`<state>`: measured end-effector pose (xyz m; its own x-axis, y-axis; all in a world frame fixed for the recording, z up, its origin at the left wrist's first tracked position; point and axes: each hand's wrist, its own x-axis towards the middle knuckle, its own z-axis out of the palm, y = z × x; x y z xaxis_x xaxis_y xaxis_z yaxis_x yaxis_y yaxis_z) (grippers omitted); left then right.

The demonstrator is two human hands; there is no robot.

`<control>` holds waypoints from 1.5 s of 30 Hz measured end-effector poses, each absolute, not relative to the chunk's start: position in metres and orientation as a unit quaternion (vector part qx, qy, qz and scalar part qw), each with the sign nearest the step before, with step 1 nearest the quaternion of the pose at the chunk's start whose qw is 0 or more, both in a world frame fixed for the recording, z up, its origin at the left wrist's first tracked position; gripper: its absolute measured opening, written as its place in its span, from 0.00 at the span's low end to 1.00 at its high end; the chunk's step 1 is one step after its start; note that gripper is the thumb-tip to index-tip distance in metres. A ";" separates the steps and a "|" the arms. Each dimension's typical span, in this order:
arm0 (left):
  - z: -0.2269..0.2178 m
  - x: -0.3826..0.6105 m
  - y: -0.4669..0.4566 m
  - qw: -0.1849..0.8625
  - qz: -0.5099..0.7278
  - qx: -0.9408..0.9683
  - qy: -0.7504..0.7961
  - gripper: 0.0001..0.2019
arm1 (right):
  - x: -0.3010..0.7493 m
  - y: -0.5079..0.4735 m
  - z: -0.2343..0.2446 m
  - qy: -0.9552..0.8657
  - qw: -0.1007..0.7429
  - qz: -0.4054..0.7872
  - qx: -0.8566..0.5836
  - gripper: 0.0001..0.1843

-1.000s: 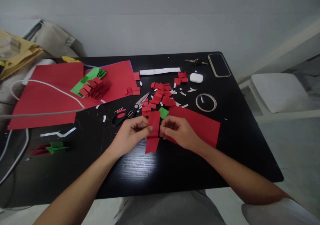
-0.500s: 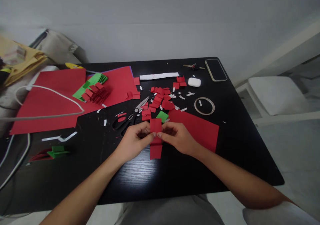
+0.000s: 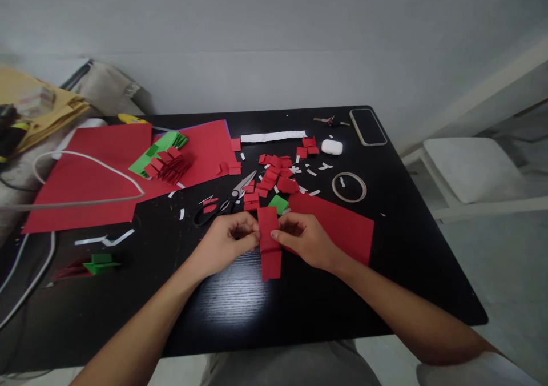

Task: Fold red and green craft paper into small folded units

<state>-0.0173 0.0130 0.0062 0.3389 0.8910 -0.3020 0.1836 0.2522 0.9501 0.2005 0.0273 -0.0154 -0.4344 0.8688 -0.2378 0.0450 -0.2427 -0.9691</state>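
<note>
A folded strip of red paper (image 3: 269, 243) is held upright between both hands, creased across its lower part. My left hand (image 3: 229, 242) pinches its left edge, thumb and fingers closed. My right hand (image 3: 306, 240) grips the right edge, with its thumb on the front face. Just beyond the strip lie a folded green paper piece (image 3: 278, 205) and a heap of small folded red paper pieces (image 3: 272, 172). Scissors (image 3: 226, 198) with black handles rest beside my left hand, blades half apart. Under my right hand is a red paper sheet (image 3: 346, 223), partly covered.
Larger red sheets (image 3: 94, 175) lie at left, with green folded strips (image 3: 156, 153) on top. A white cable (image 3: 94, 156) crosses them. Right of the heap are a roll of tape (image 3: 349, 187), a white earbud case (image 3: 332, 147), keys (image 3: 331, 121) and a phone (image 3: 368, 127).
My left thumb has slid off the front of the red paper strip to its left edge. The strip now tilts slightly, and the camera view has shifted a little.
</note>
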 end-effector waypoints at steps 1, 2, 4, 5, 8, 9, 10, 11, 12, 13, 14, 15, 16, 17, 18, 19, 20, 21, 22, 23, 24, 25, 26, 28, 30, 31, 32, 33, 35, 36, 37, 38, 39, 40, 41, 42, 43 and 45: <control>0.006 -0.018 0.013 0.613 0.289 0.539 0.501 0.05 | 0.201 0.028 -0.015 -0.528 0.314 0.659 -0.433 0.10; 0.006 -0.019 0.014 0.609 0.297 0.537 0.503 0.05 | 0.202 0.028 -0.015 -0.527 0.316 0.658 -0.437 0.11; 0.005 -0.018 0.013 0.594 0.328 0.535 0.504 0.06 | 0.202 0.029 -0.014 -0.526 0.318 0.652 -0.444 0.11; 0.003 -0.016 0.012 0.589 0.345 0.533 0.500 0.08 | 0.202 0.029 -0.015 -0.529 0.318 0.649 -0.445 0.11; -0.003 -0.009 0.008 0.605 0.380 0.516 0.472 0.12 | 0.201 0.027 -0.016 -0.536 0.318 0.650 -0.434 0.10; -0.005 -0.006 0.007 0.616 0.385 0.507 0.463 0.13 | 0.200 0.026 -0.017 -0.537 0.318 0.653 -0.429 0.09; -0.008 -0.004 0.006 0.625 0.389 0.499 0.458 0.13 | 0.200 0.025 -0.017 -0.537 0.318 0.656 -0.426 0.09; -0.009 -0.002 0.006 0.632 0.392 0.491 0.454 0.13 | 0.199 0.025 -0.018 -0.537 0.316 0.657 -0.424 0.09; -0.011 -0.001 0.005 0.637 0.394 0.483 0.453 0.14 | 0.199 0.024 -0.018 -0.538 0.315 0.656 -0.425 0.09; -0.012 0.000 0.005 0.642 0.397 0.476 0.451 0.15 | 0.199 0.024 -0.018 -0.540 0.312 0.656 -0.425 0.09; -0.013 0.000 0.005 0.647 0.399 0.469 0.449 0.16 | 0.199 0.024 -0.018 -0.541 0.309 0.658 -0.423 0.09; -0.013 0.000 0.005 0.652 0.402 0.463 0.446 0.16 | 0.199 0.024 -0.018 -0.542 0.306 0.661 -0.420 0.09; -0.013 0.000 0.005 0.656 0.405 0.457 0.443 0.17 | 0.199 0.024 -0.018 -0.542 0.303 0.665 -0.416 0.09; -0.013 0.000 0.005 0.659 0.406 0.453 0.443 0.18 | 0.199 0.024 -0.018 -0.542 0.302 0.668 -0.412 0.09; -0.013 0.000 0.005 0.661 0.406 0.451 0.443 0.18 | 0.199 0.024 -0.018 -0.542 0.301 0.670 -0.409 0.09; -0.012 -0.001 0.005 0.661 0.404 0.451 0.443 0.18 | 0.199 0.024 -0.018 -0.543 0.300 0.669 -0.408 0.09; -0.011 -0.001 0.005 0.661 0.402 0.453 0.443 0.18 | 0.199 0.024 -0.018 -0.546 0.299 0.667 -0.409 0.09; -0.010 -0.001 0.006 0.661 0.398 0.456 0.443 0.17 | 0.199 0.024 -0.018 -0.548 0.298 0.664 -0.411 0.09; -0.010 -0.002 0.006 0.662 0.395 0.458 0.442 0.17 | 0.200 0.024 -0.019 -0.551 0.298 0.660 -0.415 0.09; -0.009 -0.003 0.006 0.661 0.393 0.462 0.442 0.17 | 0.200 0.025 -0.019 -0.553 0.298 0.656 -0.419 0.09; -0.008 -0.004 0.007 0.658 0.390 0.467 0.443 0.17 | 0.200 0.025 -0.019 -0.554 0.300 0.652 -0.422 0.09; -0.007 -0.006 0.007 0.655 0.388 0.473 0.444 0.16 | 0.201 0.026 -0.019 -0.554 0.303 0.649 -0.425 0.09; -0.007 -0.007 0.008 0.651 0.387 0.478 0.445 0.15 | 0.201 0.026 -0.018 -0.553 0.306 0.647 -0.428 0.10; -0.007 -0.010 0.009 0.648 0.388 0.483 0.443 0.13 | 0.202 0.028 -0.018 -0.552 0.309 0.642 -0.433 0.10; -0.007 -0.012 0.010 0.651 0.390 0.481 0.439 0.13 | 0.203 0.029 -0.017 -0.552 0.309 0.639 -0.437 0.11; -0.008 -0.014 0.011 0.653 0.390 0.479 0.438 0.13 | 0.203 0.029 -0.017 -0.551 0.309 0.640 -0.438 0.11; -0.008 -0.015 0.012 0.653 0.389 0.478 0.439 0.13 | 0.203 0.029 -0.017 -0.549 0.308 0.642 -0.438 0.11; -0.008 -0.016 0.012 0.652 0.386 0.480 0.442 0.13 | 0.203 0.029 -0.017 -0.546 0.308 0.645 -0.437 0.11; -0.008 -0.017 0.013 0.647 0.380 0.484 0.450 0.13 | 0.202 0.029 -0.017 -0.540 0.311 0.649 -0.438 0.11; -0.007 -0.017 0.014 0.644 0.378 0.486 0.454 0.13 | 0.202 0.029 -0.016 -0.536 0.314 0.649 -0.438 0.11; -0.006 -0.017 0.014 0.642 0.375 0.489 0.456 0.13 | 0.202 0.029 -0.016 -0.533 0.319 0.650 -0.438 0.11; -0.005 -0.016 0.013 0.644 0.370 0.493 0.453 0.13 | 0.201 0.029 -0.016 -0.530 0.324 0.650 -0.437 0.11; -0.004 -0.015 0.013 0.647 0.362 0.499 0.449 0.12 | 0.201 0.028 -0.016 -0.529 0.329 0.650 -0.435 0.10; -0.003 -0.014 0.012 0.648 0.353 0.507 0.446 0.10 | 0.200 0.028 -0.017 -0.528 0.332 0.651 -0.432 0.10; -0.003 -0.013 0.011 0.647 0.342 0.515 0.446 0.09 | 0.200 0.027 -0.017 -0.527 0.335 0.652 -0.429 0.10; -0.002 -0.012 0.010 0.642 0.332 0.524 0.450 0.08 | 0.199 0.027 -0.017 -0.527 0.336 0.655 -0.424 0.09; -0.002 -0.011 0.009 0.636 0.325 0.531 0.456 0.08 | 0.198 0.026 -0.018 -0.526 0.335 0.660 -0.419 0.09; -0.003 -0.011 0.008 0.625 0.315 0.543 0.463 0.07 | 0.197 0.025 -0.019 -0.521 0.329 0.674 -0.408 0.07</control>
